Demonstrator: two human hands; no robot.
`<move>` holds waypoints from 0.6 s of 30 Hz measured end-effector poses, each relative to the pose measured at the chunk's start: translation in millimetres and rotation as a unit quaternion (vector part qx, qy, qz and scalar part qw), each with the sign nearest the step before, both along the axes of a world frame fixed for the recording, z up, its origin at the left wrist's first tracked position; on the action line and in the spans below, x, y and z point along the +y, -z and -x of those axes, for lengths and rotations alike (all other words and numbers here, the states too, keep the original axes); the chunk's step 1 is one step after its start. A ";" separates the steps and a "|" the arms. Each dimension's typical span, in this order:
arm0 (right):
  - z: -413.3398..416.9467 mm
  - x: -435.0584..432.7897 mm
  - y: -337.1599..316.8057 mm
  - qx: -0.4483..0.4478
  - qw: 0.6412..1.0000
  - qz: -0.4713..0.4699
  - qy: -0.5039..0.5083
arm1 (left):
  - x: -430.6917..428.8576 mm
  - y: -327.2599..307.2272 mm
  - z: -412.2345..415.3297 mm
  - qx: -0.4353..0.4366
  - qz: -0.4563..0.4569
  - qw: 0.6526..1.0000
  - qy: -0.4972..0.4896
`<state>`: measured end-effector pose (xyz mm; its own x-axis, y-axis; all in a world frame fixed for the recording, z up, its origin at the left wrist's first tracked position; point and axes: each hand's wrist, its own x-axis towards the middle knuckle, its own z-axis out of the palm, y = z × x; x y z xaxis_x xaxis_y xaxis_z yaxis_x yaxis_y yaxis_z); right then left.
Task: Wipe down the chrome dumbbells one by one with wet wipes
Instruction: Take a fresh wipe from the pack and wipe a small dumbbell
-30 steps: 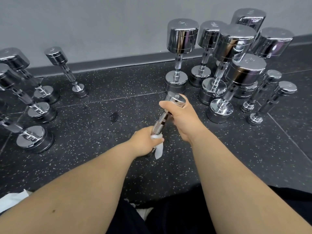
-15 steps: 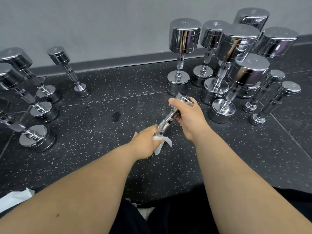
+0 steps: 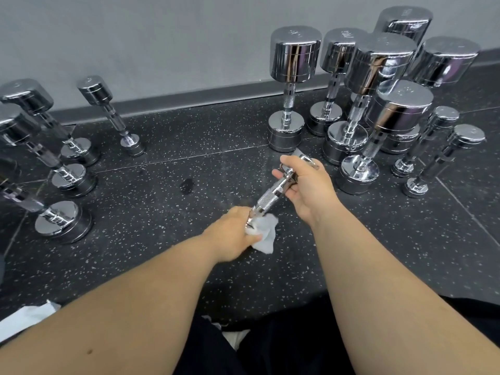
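Since a second ago, the small dumbbell has tipped from a steeper stance to a lower slant, and the left hand has slid down its handle to the bottom end.

A plain grey wall (image 3: 135,36) with a darker grey skirting strip (image 3: 189,100) backs a black rubber floor flecked with white (image 3: 135,226). To the right, a tight cluster of upright chrome dumbbells (image 3: 295,58) stands on end, the larger ones at the back and two slim ones at the outer edge. To the left, well apart from them, several more chrome dumbbells (image 3: 65,220) stand on end in a looser group.

Two bare forearms reach forward from the bottom of the view. Between the two groups, they hold the small chrome dumbbell with a knurled handle (image 3: 273,193). Its long axis runs diagonally: the upper head points away and to the right, toward the cluster, and the lower end points back toward the person's left. Whether that lower end touches the floor cannot be told.

The right hand (image 3: 311,188) has its back upward, with fingers curled round the upper head. The left hand (image 3: 232,234) is wrapped round the lower end, pressing a crumpled white wet wipe (image 3: 266,234) against the metal.

A flat white sheet (image 3: 24,318) lies at the lower left edge. A small dark spot (image 3: 186,185) marks the floor.
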<state>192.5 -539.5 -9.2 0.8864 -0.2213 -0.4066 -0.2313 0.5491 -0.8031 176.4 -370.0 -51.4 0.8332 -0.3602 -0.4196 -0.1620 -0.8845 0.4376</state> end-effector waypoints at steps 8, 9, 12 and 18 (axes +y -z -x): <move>1.8 5.7 -8.3 0.021 1.000 0.018 0.013 | 0.6 3.8 -11.7 -0.019 -0.046 0.999 -0.013; 2.3 4.3 -6.0 0.048 0.998 -0.003 0.036 | 3.0 3.4 -11.0 -0.016 -0.044 0.999 -0.017; 5.7 -1.8 -1.4 0.107 0.984 -0.092 0.105 | 16.7 -7.2 -14.8 0.003 0.010 0.998 -0.069; 3.7 -19.8 -14.7 0.090 0.981 -0.112 0.133 | 16.7 -54.8 -21.1 -0.023 0.098 0.991 -0.085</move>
